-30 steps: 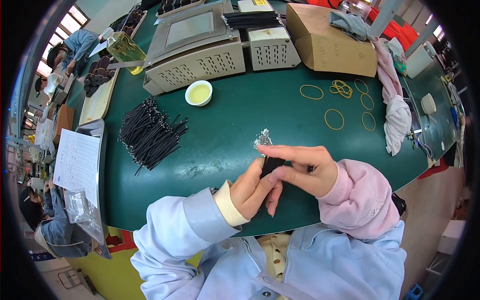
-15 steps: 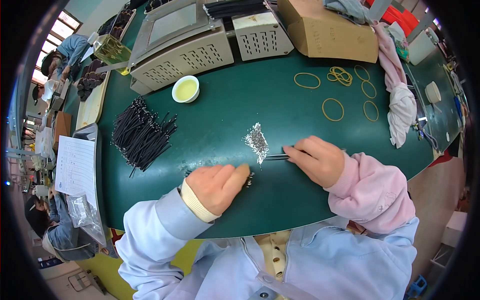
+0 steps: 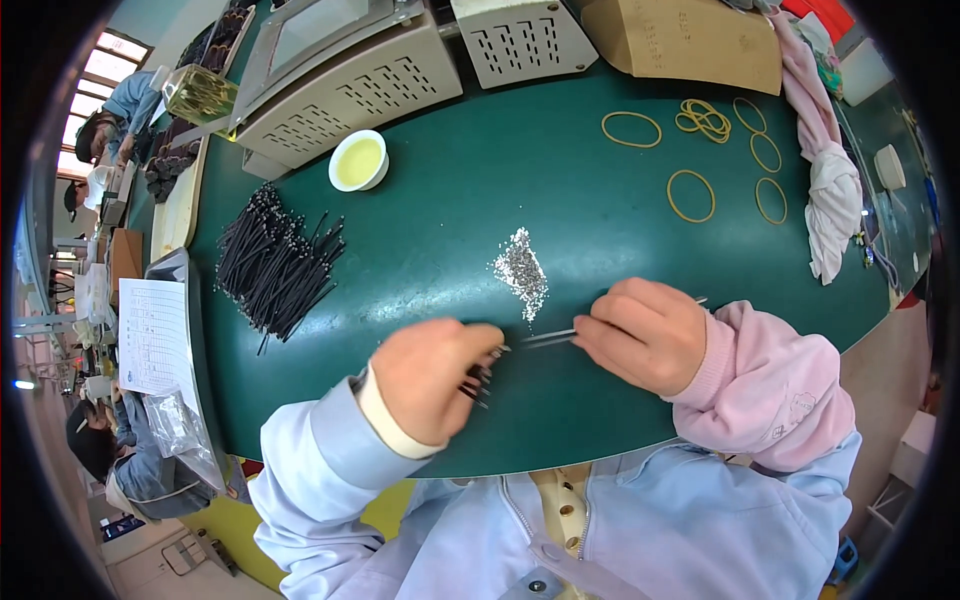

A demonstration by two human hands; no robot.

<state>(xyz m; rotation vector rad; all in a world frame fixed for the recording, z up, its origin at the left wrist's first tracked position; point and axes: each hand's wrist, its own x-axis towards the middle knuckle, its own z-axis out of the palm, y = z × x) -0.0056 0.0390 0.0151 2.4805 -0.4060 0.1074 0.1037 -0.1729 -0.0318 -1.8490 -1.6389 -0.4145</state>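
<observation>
My left hand [image 3: 420,385] is closed around several thin black wires [image 3: 478,386], whose ends stick out past the thumb and below the fingers; the hand is slightly blurred. My right hand [image 3: 645,335] grips metal tweezers [image 3: 552,338], their tips pointing left at the wires, a short gap from the left fingertips. Just beyond the tips lies a small heap of tiny silvery and white pieces [image 3: 522,272], too small to name. Farther left, a large pile of black wires [image 3: 275,265] with small light tips rests on the green table [image 3: 420,250].
A white bowl [image 3: 340,180] of yellowish liquid stands beyond the wires. Beige vented metal boxes [image 3: 345,110] and a cardboard box [image 3: 690,45] line the back. Yellow rubber bands [image 3: 691,196] lie at right, near a pinkish cloth [image 3: 832,200]. At left is a tray [image 3: 200,350] with a paper sheet; people sit beyond.
My left hand has turned, showing more of the wires below its fingers. The tweezers' tips have moved nearer me, off the heap's near end. The whole view has shifted slightly.
</observation>
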